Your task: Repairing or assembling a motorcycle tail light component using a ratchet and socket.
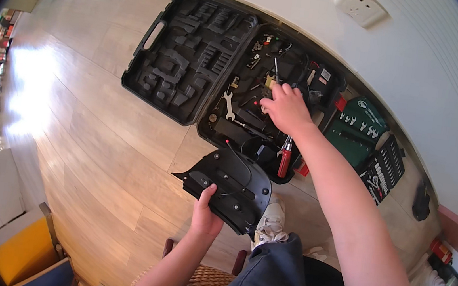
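My left hand (207,216) holds a curved black plastic panel (220,170) by its lower edge, thumb on top. Several screw heads or studs and a thin dark cable with a red tip show on the panel's upturned face. Over an open black tool case (203,131), my right hand (289,106) reaches down among loose tools with fingers bent inward. A thin metal shaft and a yellow piece (270,82) show right beside its fingertips; what the fingers close on is hidden. A silver open-ended wrench (229,106) and a red-handled tool (284,162) lie nearby in the case.
The case's molded lid (185,57) lies opened flat to the left. To the right are a green tool tray (354,130) with wrenches and a black socket set (387,165). A white wall with a socket (361,6) runs behind. My shoe (272,222) stands beside the panel.
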Demonstrator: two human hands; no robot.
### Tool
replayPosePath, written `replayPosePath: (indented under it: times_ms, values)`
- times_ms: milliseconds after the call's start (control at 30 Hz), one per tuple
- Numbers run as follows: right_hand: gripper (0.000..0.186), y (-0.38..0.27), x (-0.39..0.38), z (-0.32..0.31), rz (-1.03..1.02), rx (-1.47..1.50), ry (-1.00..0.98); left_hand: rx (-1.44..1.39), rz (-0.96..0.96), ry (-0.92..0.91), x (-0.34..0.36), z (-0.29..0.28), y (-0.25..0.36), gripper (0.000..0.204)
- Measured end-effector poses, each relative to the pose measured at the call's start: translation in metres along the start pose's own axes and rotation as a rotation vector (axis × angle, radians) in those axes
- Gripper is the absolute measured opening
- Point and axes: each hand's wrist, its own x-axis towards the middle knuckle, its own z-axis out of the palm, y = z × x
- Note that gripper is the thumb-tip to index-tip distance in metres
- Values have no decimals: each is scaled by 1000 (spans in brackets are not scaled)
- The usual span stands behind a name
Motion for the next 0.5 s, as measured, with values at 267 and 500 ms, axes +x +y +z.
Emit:
replayPosePath:
  times_ms: [267,500]
  values:
    - [36,-1,-11,4,145,44,84,-115,-26,28,-2,7,15,41]
    - [42,-6,-6,11,160,-37,70,-116,-27,8,-3,11,12,41]
